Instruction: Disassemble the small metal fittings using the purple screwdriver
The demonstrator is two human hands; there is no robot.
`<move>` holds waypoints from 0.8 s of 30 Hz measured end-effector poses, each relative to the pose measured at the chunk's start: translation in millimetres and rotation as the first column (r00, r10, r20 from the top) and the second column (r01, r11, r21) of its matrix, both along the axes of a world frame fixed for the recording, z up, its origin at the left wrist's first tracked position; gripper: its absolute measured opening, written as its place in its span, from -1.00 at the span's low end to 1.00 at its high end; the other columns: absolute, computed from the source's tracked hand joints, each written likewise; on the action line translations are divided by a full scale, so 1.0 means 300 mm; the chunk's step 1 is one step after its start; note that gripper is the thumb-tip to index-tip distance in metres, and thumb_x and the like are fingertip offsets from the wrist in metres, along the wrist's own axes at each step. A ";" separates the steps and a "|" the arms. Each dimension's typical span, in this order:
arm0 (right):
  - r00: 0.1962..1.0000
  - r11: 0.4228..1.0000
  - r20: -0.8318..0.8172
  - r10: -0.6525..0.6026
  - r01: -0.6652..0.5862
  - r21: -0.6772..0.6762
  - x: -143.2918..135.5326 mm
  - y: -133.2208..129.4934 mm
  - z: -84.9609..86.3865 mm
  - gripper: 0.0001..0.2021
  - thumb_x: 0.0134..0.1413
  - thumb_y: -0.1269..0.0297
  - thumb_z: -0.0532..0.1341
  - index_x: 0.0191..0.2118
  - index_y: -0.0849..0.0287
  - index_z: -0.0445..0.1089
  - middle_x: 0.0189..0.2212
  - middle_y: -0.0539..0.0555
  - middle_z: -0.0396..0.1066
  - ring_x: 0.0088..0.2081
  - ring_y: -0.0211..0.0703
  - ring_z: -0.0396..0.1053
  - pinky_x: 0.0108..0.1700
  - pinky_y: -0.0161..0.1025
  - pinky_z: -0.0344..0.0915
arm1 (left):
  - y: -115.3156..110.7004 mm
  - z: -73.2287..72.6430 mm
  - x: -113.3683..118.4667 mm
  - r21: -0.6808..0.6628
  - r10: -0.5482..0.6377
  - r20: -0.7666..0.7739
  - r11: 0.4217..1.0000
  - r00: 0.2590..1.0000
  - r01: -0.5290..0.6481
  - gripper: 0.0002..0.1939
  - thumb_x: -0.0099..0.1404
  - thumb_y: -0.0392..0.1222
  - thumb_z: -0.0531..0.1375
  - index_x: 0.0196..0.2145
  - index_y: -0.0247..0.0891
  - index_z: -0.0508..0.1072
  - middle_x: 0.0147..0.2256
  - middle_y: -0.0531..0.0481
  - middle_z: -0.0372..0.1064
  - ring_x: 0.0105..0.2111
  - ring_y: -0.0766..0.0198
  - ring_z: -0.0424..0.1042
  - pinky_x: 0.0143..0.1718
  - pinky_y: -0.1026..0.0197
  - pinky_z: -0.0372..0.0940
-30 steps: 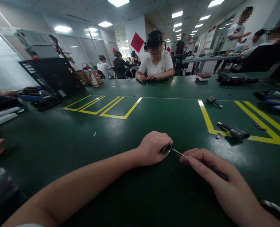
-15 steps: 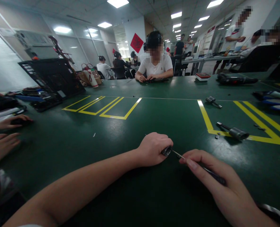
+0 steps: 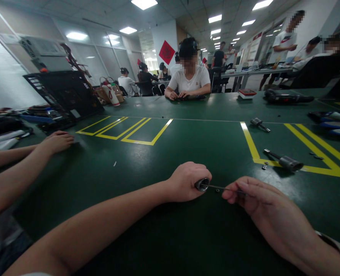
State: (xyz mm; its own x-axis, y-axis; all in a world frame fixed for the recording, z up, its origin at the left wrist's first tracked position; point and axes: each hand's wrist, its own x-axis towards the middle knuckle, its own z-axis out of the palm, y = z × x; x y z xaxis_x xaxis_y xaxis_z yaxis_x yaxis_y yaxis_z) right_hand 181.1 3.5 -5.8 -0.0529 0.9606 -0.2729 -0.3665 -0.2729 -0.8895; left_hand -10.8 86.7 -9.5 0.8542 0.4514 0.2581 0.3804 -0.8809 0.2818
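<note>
My left hand point(image 3: 188, 182) is closed around a metal socket point(image 3: 202, 184) whose open mouth faces right; the rest of it is hidden in the fist. Between the thumb and fingertips of my right hand point(image 3: 261, 203) is a thin-shafted screwdriver point(image 3: 223, 188). Its shaft points left and the tip is inside the socket's mouth. Its handle is mostly hidden behind the hand. A small nut point(image 3: 217, 190) lies on the green table point(image 3: 147, 172) just below the shaft.
To the right lie a socket with a shank point(image 3: 290, 163), a smaller one point(image 3: 257, 122) and several small nuts point(image 3: 264, 166). Yellow tape point(image 3: 138, 143) marks the table. A co-worker's arms point(image 3: 51, 145) reach in from the left; a person point(image 3: 189, 78) sits opposite. A power drill point(image 3: 287, 97) lies far right.
My right hand has turned and shifted slightly right, with the screwdriver now more level and its tip in the socket. The co-worker's hands at left have moved forward and right.
</note>
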 end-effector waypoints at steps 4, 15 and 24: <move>0.994 0.994 0.098 -0.045 0.035 0.102 0.002 -0.013 -0.016 -0.79 -0.05 0.11 0.26 -0.47 0.14 0.49 -0.44 0.08 0.48 -0.29 -0.07 0.37 -0.20 -0.16 0.29 | 0.001 -0.004 0.003 0.011 0.048 -0.015 0.999 0.999 -0.048 -0.98 0.16 -0.30 0.07 -0.39 -0.26 0.28 -0.44 0.04 0.31 -0.43 0.33 0.28 -0.38 0.26 0.12; 0.909 0.974 0.417 0.027 -0.117 0.192 0.001 -0.022 0.007 -0.75 -0.01 0.05 0.20 -0.46 0.10 0.50 -0.43 0.07 0.49 -0.28 -0.04 0.39 -0.24 -0.16 0.25 | -0.009 0.008 0.004 0.069 0.021 -0.103 0.997 0.994 -0.014 -0.96 0.19 -0.28 0.08 -0.37 -0.27 0.32 -0.44 0.05 0.33 -0.43 0.33 0.27 -0.37 0.25 0.09; 0.998 0.999 0.038 0.041 -0.041 0.000 0.006 0.010 0.010 -0.81 -0.11 0.16 0.28 -0.53 0.18 0.50 -0.49 0.10 0.49 -0.39 -0.13 0.37 -0.29 -0.21 0.30 | -0.002 0.004 -0.001 0.000 -0.027 0.004 1.000 1.000 0.027 -0.99 0.16 -0.30 0.08 -0.40 -0.27 0.27 -0.45 0.05 0.29 -0.42 0.34 0.27 -0.34 0.26 0.11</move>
State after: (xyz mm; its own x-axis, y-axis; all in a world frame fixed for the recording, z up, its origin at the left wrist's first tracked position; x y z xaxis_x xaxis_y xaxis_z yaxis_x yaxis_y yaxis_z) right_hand 183.0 6.5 -2.9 -0.0817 0.9580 -0.2749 -0.3208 -0.2865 -0.9028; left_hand -11.2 86.1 -8.3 0.8651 0.4281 0.2615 0.3552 -0.8909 0.2832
